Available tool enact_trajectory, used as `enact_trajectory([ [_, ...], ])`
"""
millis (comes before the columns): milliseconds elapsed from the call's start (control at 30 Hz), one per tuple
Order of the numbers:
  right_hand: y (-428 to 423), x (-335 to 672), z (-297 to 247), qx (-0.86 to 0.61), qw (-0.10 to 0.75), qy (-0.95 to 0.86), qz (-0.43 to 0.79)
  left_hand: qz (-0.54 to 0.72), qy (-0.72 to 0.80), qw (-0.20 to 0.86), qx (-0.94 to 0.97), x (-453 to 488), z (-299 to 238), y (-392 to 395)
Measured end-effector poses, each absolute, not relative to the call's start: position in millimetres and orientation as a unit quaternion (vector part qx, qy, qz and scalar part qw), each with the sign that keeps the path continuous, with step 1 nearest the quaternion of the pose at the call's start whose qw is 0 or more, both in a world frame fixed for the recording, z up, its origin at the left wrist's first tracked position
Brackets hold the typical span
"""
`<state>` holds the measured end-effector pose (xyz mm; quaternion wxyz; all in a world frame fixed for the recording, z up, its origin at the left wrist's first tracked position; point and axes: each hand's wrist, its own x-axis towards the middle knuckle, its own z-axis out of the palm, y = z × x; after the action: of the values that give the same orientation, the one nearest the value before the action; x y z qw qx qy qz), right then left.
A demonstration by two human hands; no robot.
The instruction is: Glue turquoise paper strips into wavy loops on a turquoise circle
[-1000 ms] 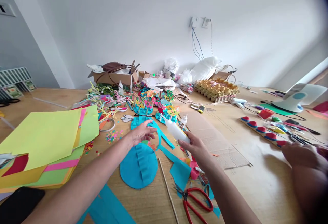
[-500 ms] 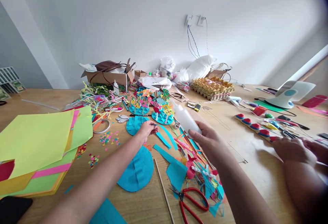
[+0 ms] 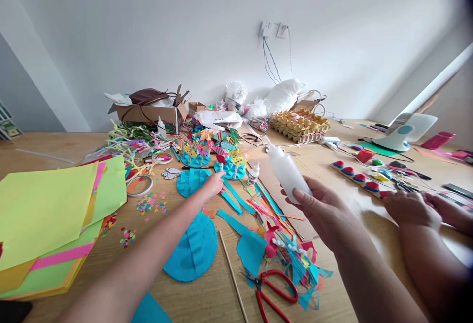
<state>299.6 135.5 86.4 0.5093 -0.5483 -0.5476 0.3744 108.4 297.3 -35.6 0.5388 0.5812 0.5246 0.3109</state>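
Note:
My right hand (image 3: 314, 202) is wrapped round the lower part of a white squeeze bottle (image 3: 284, 167), held tilted above the table with its nozzle pointing up and away to the left. My left hand (image 3: 214, 185) is closed beside a folded blue paper disc (image 3: 190, 181); whatever its fingers hold, if anything, is hidden. Just beyond it stand blue bases with colourful paper fish (image 3: 229, 155). Nearer me lies a larger blue disc (image 3: 192, 249) with folded strips across it. A small dropper bottle (image 3: 253, 174) stands between my hands.
Red-handled pliers (image 3: 275, 283), a thin stick (image 3: 232, 273) and blue paper scraps (image 3: 251, 249) lie in front. Coloured sheets (image 3: 48, 214) are stacked at left, near a tape roll (image 3: 139, 192). Egg trays (image 3: 301, 125) stand behind. Another person's hands (image 3: 414, 209) work at right.
My right hand has moved right and slightly down with the squeeze bottle, uncovering the small dropper bottle. My left hand stays near the folded disc, and the whole view has shifted slightly.

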Motion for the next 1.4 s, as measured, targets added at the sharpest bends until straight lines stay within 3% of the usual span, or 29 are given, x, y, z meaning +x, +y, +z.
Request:
enact_trajectory([
  [200, 130.6, 289.8, 65.0, -0.543, 0.474, -0.531, 0.446, 0.306, 0.536, 0.461, 0.638, 75.2, -10.2, 288.7],
  [433, 126.3, 251.4, 40.0, -0.511, 0.443, -0.528, 0.514, 0.272, 0.504, 0.423, 0.702, 14.5, 7.6, 214.4],
  [600, 123.4, 224.2, 27.4, -0.490, 0.412, -0.547, 0.539, 0.226, 0.517, 0.309, 0.766, -47.6, 1.0, 163.5],
  [767, 125.3, 201.3, 20.4, -0.500, 0.378, -0.587, 0.512, 0.142, 0.509, 0.214, 0.822, -88.1, -30.2, 130.7],
  [1200, 113.5, 165.6, 5.0, -0.637, 0.231, -0.680, 0.281, 0.139, 0.439, 0.143, 0.876, -62.4, -41.2, 121.4],
  [1400, 104.3, 156.9, -6.9, -0.636, 0.237, -0.703, 0.212, 0.140, 0.451, 0.089, 0.877, -48.6, -46.2, 113.2],
])
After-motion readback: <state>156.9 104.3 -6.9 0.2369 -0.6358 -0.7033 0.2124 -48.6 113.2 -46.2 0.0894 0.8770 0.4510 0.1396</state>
